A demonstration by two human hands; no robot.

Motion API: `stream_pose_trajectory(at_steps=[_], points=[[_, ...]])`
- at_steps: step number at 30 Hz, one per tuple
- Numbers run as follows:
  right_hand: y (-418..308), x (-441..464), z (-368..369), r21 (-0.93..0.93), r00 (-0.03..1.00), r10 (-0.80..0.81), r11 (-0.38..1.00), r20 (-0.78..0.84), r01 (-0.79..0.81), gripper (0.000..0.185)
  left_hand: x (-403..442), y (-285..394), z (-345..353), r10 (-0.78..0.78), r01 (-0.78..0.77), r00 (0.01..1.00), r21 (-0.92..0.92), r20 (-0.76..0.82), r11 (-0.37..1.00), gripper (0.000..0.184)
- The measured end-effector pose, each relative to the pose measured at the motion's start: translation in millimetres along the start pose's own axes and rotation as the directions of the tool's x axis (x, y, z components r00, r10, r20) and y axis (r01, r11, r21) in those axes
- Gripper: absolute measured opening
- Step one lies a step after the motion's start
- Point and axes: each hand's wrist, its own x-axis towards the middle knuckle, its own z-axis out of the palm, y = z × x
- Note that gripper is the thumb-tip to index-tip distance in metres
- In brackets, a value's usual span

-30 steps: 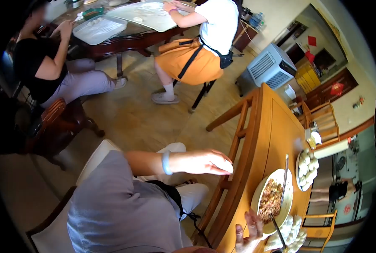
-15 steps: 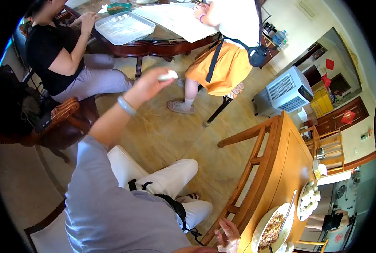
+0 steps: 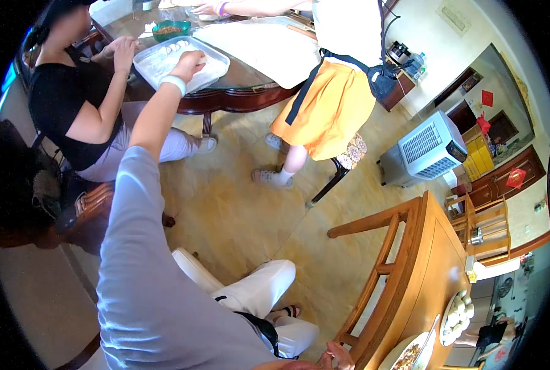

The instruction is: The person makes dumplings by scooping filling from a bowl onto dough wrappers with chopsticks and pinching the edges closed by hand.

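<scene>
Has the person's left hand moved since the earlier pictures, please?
Yes: the left hand has moved away from the light wooden table to the pale tray.

Wearer's hands: two were in view, left hand (image 3: 190,65) and right hand (image 3: 336,358).
Other people: three showed, a black-topped person (image 3: 71,108), an orange-clad person (image 3: 330,111) and a distant person (image 3: 491,336).
Tables: there were two, a glass-topped table (image 3: 241,73) and a wooden table (image 3: 432,265).
Bowls: two showed, a green bowl (image 3: 164,37) and a white bowl (image 3: 393,354).
White tray (image 3: 154,68): there was one.
Air cooler (image 3: 423,151): there was one.
Heaped plate (image 3: 444,323): there was one.
</scene>
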Motion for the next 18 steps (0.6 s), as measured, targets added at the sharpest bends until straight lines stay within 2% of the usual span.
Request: stream_pose_trajectory(at_steps=[3,7,10,13,18], points=[[3,8,7,0.013,1.000,0.030,0.999,0.000,-0.030,0.032,15,-3,9,-0.024,0.021,1.000,0.164,0.019,0.986,0.028],[4,14,13,0.025,0.998,0.064,0.998,0.002,-0.064,0.032,24,-11,20,0.015,-0.040,0.991,0.194,0.131,0.980,0.029],[5,16,15,0.028,0.997,0.078,0.997,0.007,-0.078,0.032,28,-12,19,-0.023,-0.046,0.970,0.277,0.242,0.960,0.027],[8,17,17,0.036,0.996,0.085,0.996,0.014,-0.085,0.032,26,-6,19,-0.058,-0.068,0.956,0.409,0.288,0.910,0.029],[13,20,19,0.049,0.997,0.079,0.996,0.023,-0.080,0.033,23,1,6,-0.079,-0.211,0.937,0.731,0.340,0.649,0.040]])
